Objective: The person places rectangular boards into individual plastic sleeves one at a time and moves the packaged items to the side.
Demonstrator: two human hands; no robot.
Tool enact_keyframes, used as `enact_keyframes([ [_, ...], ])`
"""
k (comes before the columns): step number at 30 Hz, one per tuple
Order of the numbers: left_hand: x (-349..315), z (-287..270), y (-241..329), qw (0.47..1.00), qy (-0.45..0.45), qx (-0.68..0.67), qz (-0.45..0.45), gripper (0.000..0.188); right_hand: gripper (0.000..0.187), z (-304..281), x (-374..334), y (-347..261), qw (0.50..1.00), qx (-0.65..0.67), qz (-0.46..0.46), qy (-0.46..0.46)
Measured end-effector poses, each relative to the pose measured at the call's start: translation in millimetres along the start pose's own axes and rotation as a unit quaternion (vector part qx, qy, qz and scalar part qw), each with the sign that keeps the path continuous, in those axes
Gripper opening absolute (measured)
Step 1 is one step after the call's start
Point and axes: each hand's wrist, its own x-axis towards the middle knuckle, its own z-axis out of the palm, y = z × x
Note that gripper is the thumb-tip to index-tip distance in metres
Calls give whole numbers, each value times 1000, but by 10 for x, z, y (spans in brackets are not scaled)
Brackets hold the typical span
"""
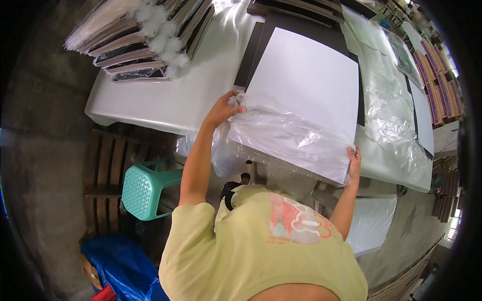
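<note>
A large white board (pixel 306 75) lies before me, its near end inside a clear plastic bag (pixel 291 133). The bag is bunched and wrinkled across the board, and its near end hangs past the table's edge. My left hand (pixel 223 108) pinches gathered plastic at the board's left side. On the right, my right hand (pixel 354 163) grips the bag at the board's near corner, fingers curled over the edge. Dark boards (pixel 248 62) show beneath the white one at its left and far sides.
Wrapped panels (pixel 133 50) are stacked at the far left of the white-covered table (pixel 201 75). More plastic bags (pixel 389 110) lie to the right. A green stool (pixel 143 190) and a blue tarp (pixel 123 263) are at my left. Cartons (pixel 437 80) stand far right.
</note>
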Motion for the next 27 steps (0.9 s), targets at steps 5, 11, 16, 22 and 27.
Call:
enact_keyframes([
  [5,-92,-24,34,996,-35,-24,81,49,30,33,141,-32,996,-58,-50,47],
  [11,-207,169,-64,990,-90,108,-1,39,38,-176,80,121,975,-194,-98,50],
  [16,-1041,3,-670,959,-137,241,59,34,27,-685,-616,257,938,-313,43,-143],
  [22,-814,-110,-301,958,-93,270,12,28,25,-476,-542,-92,840,-378,232,-313],
  [27,-315,24,-184,968,-30,245,47,21,21,-491,38,-267,806,-502,35,-311],
])
